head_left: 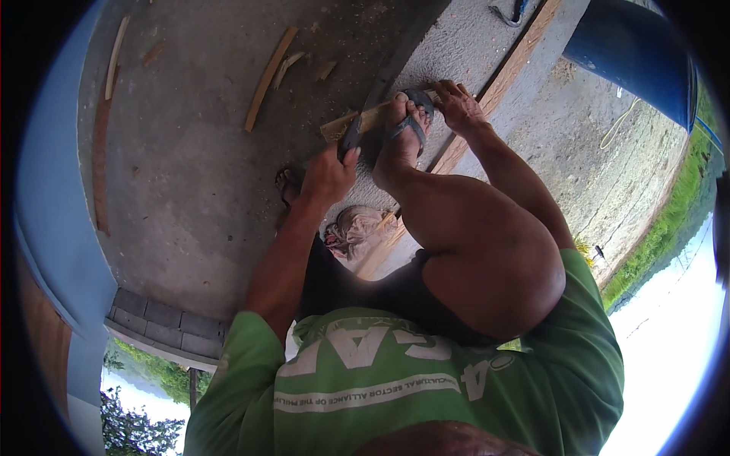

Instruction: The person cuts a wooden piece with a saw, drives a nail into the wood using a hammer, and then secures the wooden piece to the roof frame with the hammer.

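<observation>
- The wood strip (372,119) is lying across the edge of the concrete ledge (449,53), its left end sticking out over the lower floor (198,152).
- My sandalled foot (397,152) is bearing on the strip's middle, and I judge that footing to be the main clamp; I'm wanting my weight square on it so the wood isn't rocking.
- My left hand (329,176) is wrapping a dark-handled tool (350,137), fingers curled round the handle with no gap showing, just beside the overhanging end.
- I can't make out the blade well against the dark ledge face, so I'm judging this as a cut on that end; for a clean one I should be taking even, unhurried strokes, lined up straight and clear of my toes.
- My right hand (461,109) is sitting by the strip's far end, just past the sandal's toe, fingers partly spread and slightly bent; whether they're gripping the wood or only steadying it, I can't tell.
- If the strip is tending to twist, that far end should be needing firm downward pressure.
</observation>
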Available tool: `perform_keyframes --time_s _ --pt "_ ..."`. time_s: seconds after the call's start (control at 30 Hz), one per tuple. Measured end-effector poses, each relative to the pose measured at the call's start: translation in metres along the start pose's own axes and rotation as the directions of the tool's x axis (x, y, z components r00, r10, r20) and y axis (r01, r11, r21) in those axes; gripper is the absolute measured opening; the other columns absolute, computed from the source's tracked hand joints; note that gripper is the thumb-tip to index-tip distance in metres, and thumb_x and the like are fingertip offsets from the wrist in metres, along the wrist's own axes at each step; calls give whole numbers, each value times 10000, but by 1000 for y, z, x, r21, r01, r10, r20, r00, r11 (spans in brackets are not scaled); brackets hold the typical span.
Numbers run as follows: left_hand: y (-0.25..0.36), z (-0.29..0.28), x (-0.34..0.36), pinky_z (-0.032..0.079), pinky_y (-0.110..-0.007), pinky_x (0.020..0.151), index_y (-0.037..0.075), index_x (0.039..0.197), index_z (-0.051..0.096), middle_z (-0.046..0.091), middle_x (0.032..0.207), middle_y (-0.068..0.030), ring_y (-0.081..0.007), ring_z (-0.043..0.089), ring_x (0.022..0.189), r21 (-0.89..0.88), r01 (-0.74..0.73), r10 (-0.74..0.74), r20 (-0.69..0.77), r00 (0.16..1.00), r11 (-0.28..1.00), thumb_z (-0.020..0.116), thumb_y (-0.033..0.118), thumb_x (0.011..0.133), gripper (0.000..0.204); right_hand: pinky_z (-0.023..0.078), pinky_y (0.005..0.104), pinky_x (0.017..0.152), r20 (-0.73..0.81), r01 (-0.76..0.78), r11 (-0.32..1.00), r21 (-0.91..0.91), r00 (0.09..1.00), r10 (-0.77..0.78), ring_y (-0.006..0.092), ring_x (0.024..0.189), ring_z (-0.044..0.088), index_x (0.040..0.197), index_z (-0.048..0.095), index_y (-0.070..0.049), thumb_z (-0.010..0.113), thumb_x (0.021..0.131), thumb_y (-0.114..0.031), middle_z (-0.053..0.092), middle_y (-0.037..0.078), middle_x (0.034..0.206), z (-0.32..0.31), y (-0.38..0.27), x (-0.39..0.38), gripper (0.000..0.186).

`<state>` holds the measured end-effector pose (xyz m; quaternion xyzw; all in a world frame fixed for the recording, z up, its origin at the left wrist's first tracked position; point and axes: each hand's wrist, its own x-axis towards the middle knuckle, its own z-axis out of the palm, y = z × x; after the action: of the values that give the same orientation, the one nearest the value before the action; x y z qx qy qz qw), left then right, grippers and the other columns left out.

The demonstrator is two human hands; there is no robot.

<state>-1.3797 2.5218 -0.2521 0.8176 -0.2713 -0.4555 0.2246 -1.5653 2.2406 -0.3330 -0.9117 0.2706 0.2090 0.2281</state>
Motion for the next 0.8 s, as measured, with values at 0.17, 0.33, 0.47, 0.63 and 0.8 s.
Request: perform_keyframes --time_s 0.17,0.33,0.47,0.63,0.8 --pt "-19 -71 -155 537 -535 813 -91 1261 546 653 986 -358 -524 642 965 34 115 -119 148 982 993 616 307 933 520 432 422 1062 41 -49 991 -121 998 55 347 1268 490 1424 464 -120 579 950 -162 494 123 1412 5 26 -21 490" --pt "-39 -80 -188 545 -490 865 -82 1326 516 670 1014 -338 -478 660 1008 12 114 -114 193 975 993 624 306 923 570 437 426 1057 -2 -72 994 -84 997 72 358 1256 499 1423 458 -112 577 952 -164 490 129 1414 -13 27 -21 489" --pt "-6 6 7 517 -553 709 -41 928 607 629 806 -346 -540 620 840 -45 -32 31 -36 999 998 589 359 939 401 439 434 1053 0 16 1000 -25 1000 -16 367 1242 509 1411 466 -111 596 945 -184 496 133 1402 -2 1 3 489" --pt "-16 -40 -105 525 -528 826 -74 1231 559 646 971 -360 -514 640 938 11 39 -39 87 995 999 599 344 940 511 443 431 1048 40 -59 995 -83 997 63 367 1238 510 1407 464 -104 603 941 -187 505 132 1388 -4 22 -15 493" --pt "-27 -103 -220 527 -515 896 -66 1341 511 655 1066 -348 -494 642 1040 -46 192 -177 230 957 980 593 356 943 585 440 427 1046 60 -34 990 -135 997 42 369 1232 508 1395 467 -87 593 943 -169 515 132 1366 -12 27 -18 476"
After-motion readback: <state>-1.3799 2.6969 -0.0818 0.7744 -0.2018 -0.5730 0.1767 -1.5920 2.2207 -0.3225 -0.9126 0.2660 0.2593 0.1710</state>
